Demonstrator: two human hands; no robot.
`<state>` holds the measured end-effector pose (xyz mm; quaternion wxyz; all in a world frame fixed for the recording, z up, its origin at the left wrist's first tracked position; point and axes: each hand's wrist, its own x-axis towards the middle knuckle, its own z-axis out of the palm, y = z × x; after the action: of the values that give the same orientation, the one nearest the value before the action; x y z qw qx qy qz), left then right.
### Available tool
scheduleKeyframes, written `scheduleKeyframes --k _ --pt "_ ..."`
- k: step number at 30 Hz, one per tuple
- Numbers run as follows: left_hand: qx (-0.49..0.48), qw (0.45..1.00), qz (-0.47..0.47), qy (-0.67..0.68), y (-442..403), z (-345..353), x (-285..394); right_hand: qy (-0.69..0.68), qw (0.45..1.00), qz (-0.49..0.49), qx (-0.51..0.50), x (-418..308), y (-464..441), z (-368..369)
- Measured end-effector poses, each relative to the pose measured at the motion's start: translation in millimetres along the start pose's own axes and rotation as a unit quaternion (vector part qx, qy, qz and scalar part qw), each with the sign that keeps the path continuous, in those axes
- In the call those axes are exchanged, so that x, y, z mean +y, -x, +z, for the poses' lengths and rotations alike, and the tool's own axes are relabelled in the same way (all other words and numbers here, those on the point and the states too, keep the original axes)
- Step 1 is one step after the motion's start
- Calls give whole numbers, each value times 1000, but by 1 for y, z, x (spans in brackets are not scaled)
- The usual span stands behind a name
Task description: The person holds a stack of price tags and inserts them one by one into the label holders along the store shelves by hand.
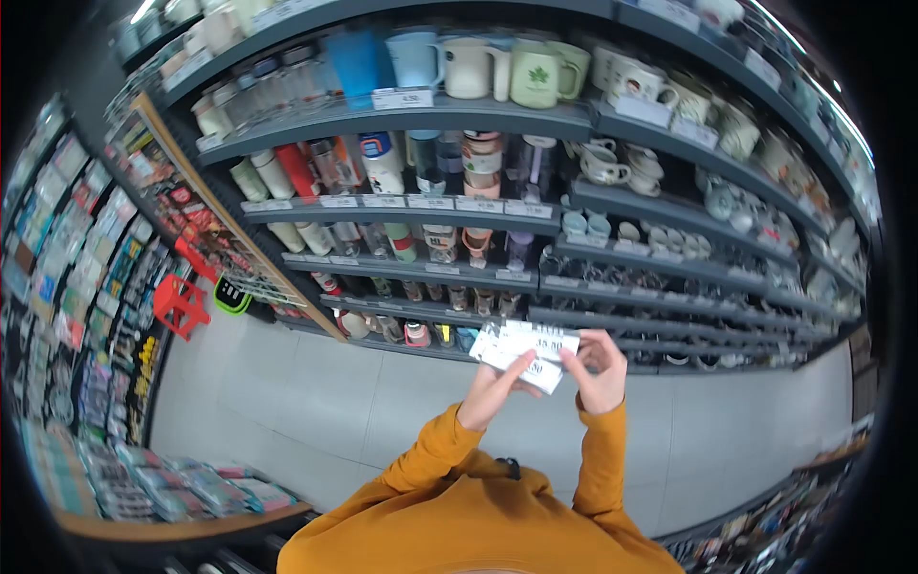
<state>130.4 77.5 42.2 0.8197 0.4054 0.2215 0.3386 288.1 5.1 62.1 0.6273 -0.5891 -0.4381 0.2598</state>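
A shopper-level view down a store aisle: a person in a mustard-colored top holds a small batch of white price labels in front of the body, above the pale tiled floor and before tall dark shelves of drinkware. The left hand grips the batch from below and to the left, thumb pressed flat on top, its other fingers largely hidden underneath. The right hand takes the right-hand end, thumb on the face and fingers curled in behind, with only the labels' thickness apparently between them. The pieces overlap in a loose fan; the upper one shows large printed figures that seem to read 35.50, while the lower print is partly covered by the left thumb.

The labels look thin and very light, fairly stiff for their thickness, and their glossy faces probably slide easily over one another. They hardly seem fragile, though a corner could bend; a light pinch near the edges, clear of the figures, would likely suit them best.

Beyond the hands, a green mug with a leaf motif stands on an upper shelf. At left, a red stool sits near a green basket.
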Motion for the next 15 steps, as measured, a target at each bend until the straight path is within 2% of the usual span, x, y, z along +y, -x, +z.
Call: scheduleKeyframes --k 5,11,15 --pt "53 998 -38 -15 16 -6 -12 -50 995 46 -75 19 2 5" --pt "99 993 -8 60 48 -43 1 -75 980 52 -179 28 -13 50" --pt "124 988 27 88 59 -66 23 -112 972 56 -197 25 -30 92"
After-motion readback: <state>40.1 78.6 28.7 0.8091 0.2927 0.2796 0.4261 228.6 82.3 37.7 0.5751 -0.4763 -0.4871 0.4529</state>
